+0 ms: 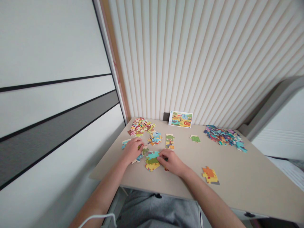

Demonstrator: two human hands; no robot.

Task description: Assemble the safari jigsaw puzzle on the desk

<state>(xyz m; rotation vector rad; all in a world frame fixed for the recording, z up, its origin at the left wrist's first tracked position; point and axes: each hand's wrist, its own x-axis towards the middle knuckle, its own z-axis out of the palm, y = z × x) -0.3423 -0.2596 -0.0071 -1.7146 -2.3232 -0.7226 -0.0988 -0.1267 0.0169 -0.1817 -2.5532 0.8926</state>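
Note:
My left hand (132, 150) rests palm down on the beige table (237, 171), fingers curled over puzzle pieces near a blue piece (125, 143). My right hand (171, 161) lies beside it, fingertips pinching the edge of a joined cluster of teal, green and yellow pieces (152, 160). Both hands sit at the near left part of the table.
A reference picture card (180, 119) leans on the ribbed wall. Loose piles lie at the back left (140, 126) and far right (224, 135). Small groups lie at the centre (169, 141), (195, 138); an orange-yellow pair (210, 175) sits near the front edge.

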